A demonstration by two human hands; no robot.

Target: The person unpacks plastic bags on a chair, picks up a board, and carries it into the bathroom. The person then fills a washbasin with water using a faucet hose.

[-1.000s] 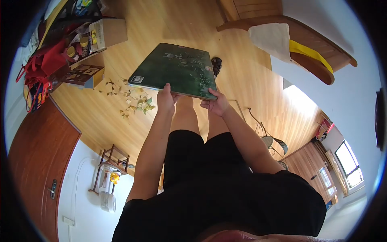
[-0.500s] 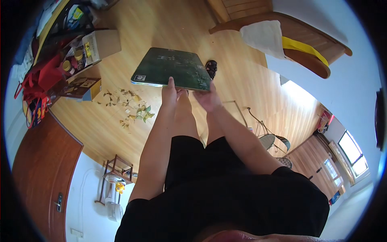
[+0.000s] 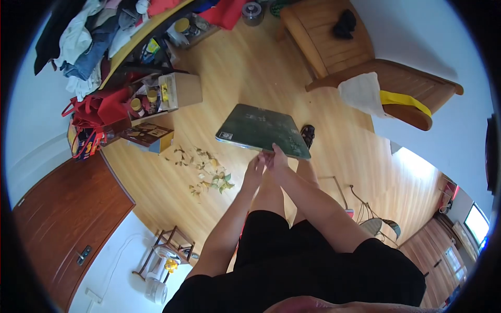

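Note:
A dark green flat rectangular panel (image 3: 263,130) with rounded corners and a small pale picture at its left corner is held out in front of my legs. My right hand (image 3: 276,160) grips its near edge, thumb on top and fingers underneath. Just left of it, my left hand (image 3: 254,168) is below the near edge, close to the right hand's fingers; its fingers are partly stretched and show nothing held. A dark shoe (image 3: 308,135) shows past the panel's right side.
A cardboard box (image 3: 182,91) of jars and a red bag (image 3: 107,109) stand at left. Clothes (image 3: 86,47) are heaped above. A plant design (image 3: 214,175) shows on the floor. A wooden chair (image 3: 323,36) is at upper right, a brown door (image 3: 68,219) at lower left.
My view has shifted, so the room appears farther right and lower. My left hand has come off the panel's near edge and moved toward the right hand, which still grips the panel.

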